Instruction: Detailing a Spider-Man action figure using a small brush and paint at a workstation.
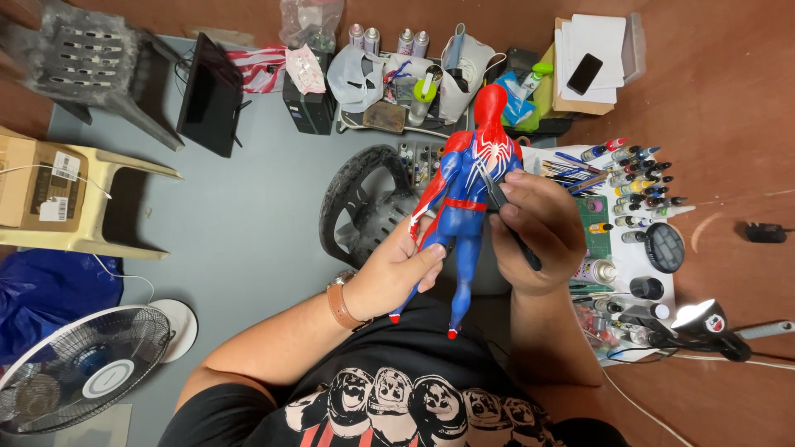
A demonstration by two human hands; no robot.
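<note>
I hold a red and blue superhero figure [465, 192] with a white spider mark on its back, its head pointing away from me. My left hand [400, 273], with a brown wristband, grips the figure by its legs. My right hand [538, 228] holds a thin dark brush [507, 213] with its tip against the figure's back near the waist. The figure hangs above my lap, over the edge of a small white worktable [638, 257].
Paint bottles and brushes [636, 178] crowd the white table, with a black lamp [704, 324] at its near corner. Behind stand spray cans [387, 40], a black chair [364, 203], a monitor [211, 95], a grey plastic chair [91, 58], a fan [79, 368] and a phone [585, 73].
</note>
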